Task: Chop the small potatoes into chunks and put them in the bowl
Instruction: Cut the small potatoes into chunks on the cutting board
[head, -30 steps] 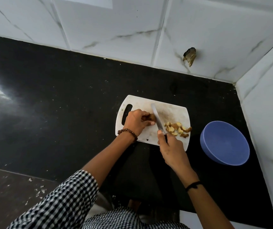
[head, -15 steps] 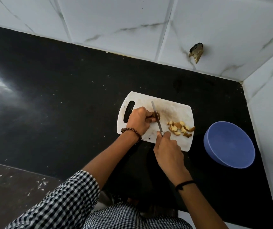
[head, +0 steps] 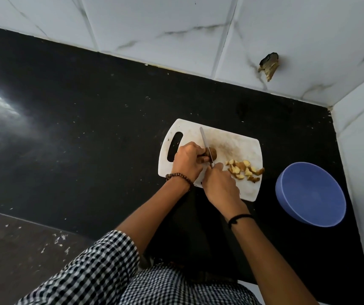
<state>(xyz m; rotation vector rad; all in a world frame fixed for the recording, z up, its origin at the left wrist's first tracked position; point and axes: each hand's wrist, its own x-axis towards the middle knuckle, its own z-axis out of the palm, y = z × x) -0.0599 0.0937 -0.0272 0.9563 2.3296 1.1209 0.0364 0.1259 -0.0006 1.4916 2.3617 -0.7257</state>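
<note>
A white cutting board [head: 238,142] lies on the black counter. My left hand [head: 187,160] grips a small brown potato [head: 212,153] on the board. My right hand [head: 219,183] holds a knife [head: 204,142] by its handle, and the blade lies across the potato with its tip pointing away from me. A pile of several cut potato chunks [head: 243,170] sits on the board's right part. The blue bowl [head: 311,194] stands on the counter to the right of the board and looks empty.
White marble-look tile walls [head: 176,29] close the counter at the back and on the right, forming a corner. A broken hole [head: 268,66] marks the back wall. The black counter [head: 77,128] stretches wide to the left of the board.
The knife has shifted left from beside the chunk pile onto the potato in my left hand. My right hand moved closer to my left hand.
</note>
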